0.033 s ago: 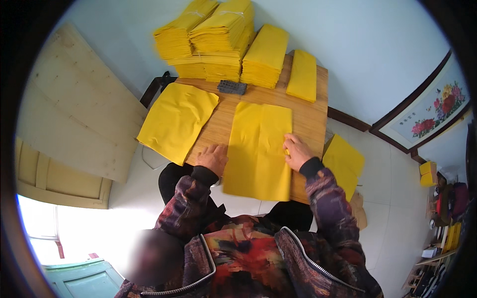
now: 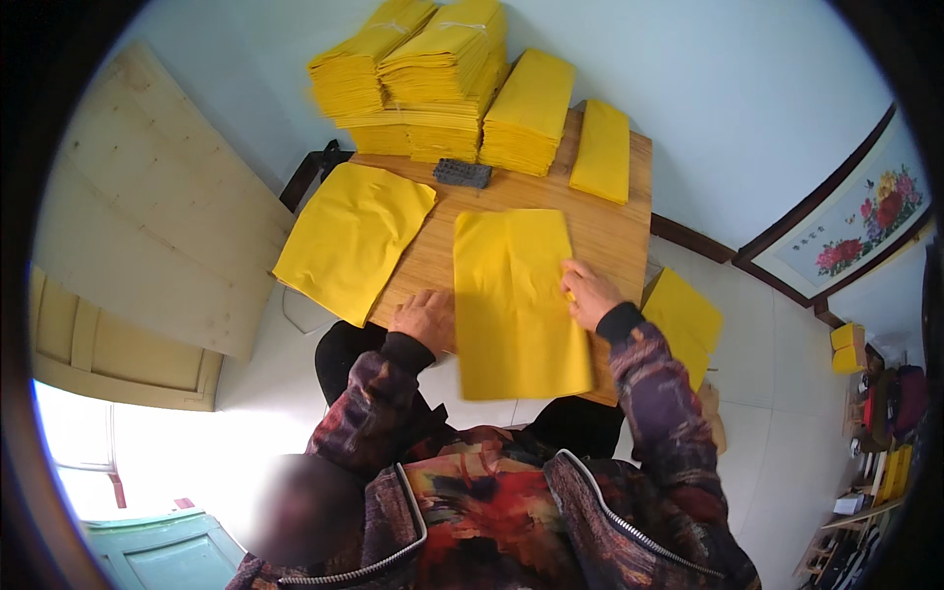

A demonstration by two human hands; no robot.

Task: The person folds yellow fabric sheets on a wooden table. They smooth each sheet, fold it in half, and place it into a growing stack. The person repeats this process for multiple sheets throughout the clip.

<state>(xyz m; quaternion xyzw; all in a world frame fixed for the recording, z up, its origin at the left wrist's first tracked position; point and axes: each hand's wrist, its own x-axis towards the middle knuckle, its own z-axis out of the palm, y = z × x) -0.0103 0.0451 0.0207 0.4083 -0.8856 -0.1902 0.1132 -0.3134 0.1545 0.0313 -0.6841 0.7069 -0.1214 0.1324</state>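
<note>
In front of me a rectangular yellow sheet (image 2: pixel 516 315) with a faint lengthwise crease lies on the wooden table (image 2: pixel 442 231), its near end reaching past the front edge. My right hand (image 2: pixel 592 293) pinches the sheet's right edge between thumb and fingers. Beside the left edge, my left hand (image 2: pixel 425 317) rests palm down on the table, fingers stretched forward; its fingertips by the sheet are partly hard to make out. To the left, a wider, wrinkled yellow piece (image 2: pixel 354 236) overhangs the table's left front.
Stacked yellow bundles (image 2: pixel 433 74) stand at the back, with a tall pile (image 2: pixel 526 108) and a lower folded pile (image 2: pixel 602 152) to their right. A dark grey block-like object (image 2: pixel 461 173) sits before them. More yellow material (image 2: pixel 683 315) is right of the table; a board (image 2: pixel 147 197) leans left.
The sheet in front of me has turned slightly and its near end has moved right. My right hand keeps its grip on the edge; the left hand has barely shifted.
</note>
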